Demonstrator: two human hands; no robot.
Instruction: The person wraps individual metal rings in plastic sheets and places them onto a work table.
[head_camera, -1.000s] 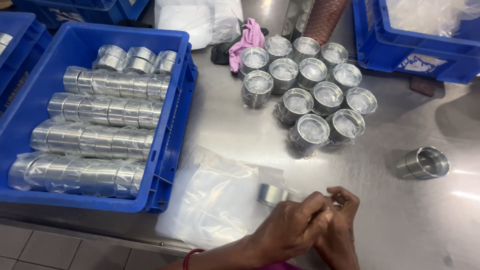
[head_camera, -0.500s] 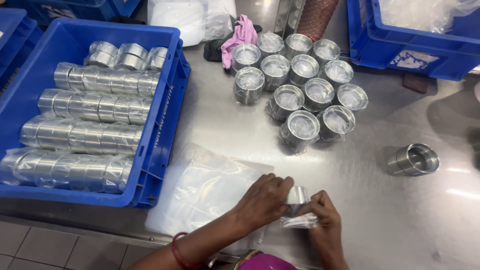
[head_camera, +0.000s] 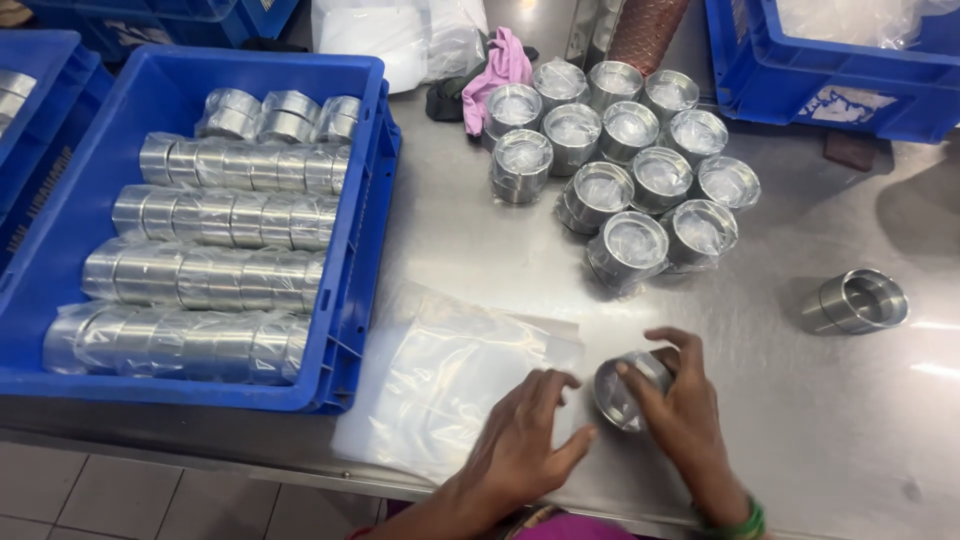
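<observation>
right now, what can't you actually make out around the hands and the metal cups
- Head view: the wrapped metal cup is half covered by the right hand; its far side is hidden.
- The pile of clear bags lies partly under the left hand; the count is unreadable.
- The blue crate on the right is cut off by the frame edge.
- The plastic film blurs the cups in the big blue crate.

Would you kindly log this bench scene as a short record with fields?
Right hand: grips a bagged round metal ring
Left hand: flat on the stack of clear plastic bags
Wrapped rings: clustered upright on the steel table
Bare metal ring: lying alone, right
Blue plastic crate: rows of bagged rings
</observation>
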